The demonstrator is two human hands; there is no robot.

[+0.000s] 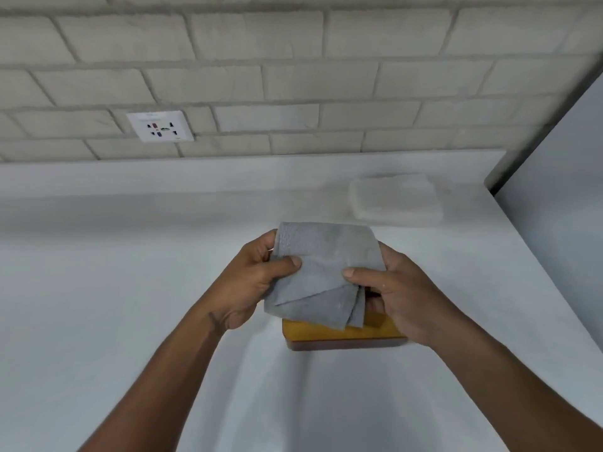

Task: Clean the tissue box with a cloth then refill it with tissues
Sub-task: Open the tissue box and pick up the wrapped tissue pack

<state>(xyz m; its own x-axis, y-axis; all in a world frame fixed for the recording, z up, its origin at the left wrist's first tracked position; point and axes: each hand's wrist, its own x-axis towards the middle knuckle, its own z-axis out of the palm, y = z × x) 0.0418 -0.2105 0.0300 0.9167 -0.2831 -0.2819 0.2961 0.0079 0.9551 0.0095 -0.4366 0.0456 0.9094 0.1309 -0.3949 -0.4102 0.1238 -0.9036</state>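
Both forearms come in from the bottom edge and both hands are on the cloth. The left hand (251, 282) pinches the left edge of the grey cloth (326, 265), thumb on top, fingers curled behind. The right hand (401, 295) pinches the right side the same way, thumb pressed on the front, the other fingers tucked under. The cloth is folded into several layers, with loose corners hanging at the lower right. It is held up over the tissue box (342, 336). Whether the hanging edge touches the box top cannot be told. The box is wooden, with a yellow top and a dark side. It sits on the white counter (130, 321) right under the hands; most of its top is hidden and no opening shows. Step, as judged: getting the cloth folded and gripped for the wipe; wiping proper looks not yet started. The next move calls for bringing the cloth flat down onto the box top. One hand likely has to let go and steady the box while the other rubs. Further back and to the right, well apart from the box, a white stack of tissues (396, 200) lies on the counter, so the refill is not begun. Behind it is a brick wall (293, 76) with a socket (160, 126) at the left.
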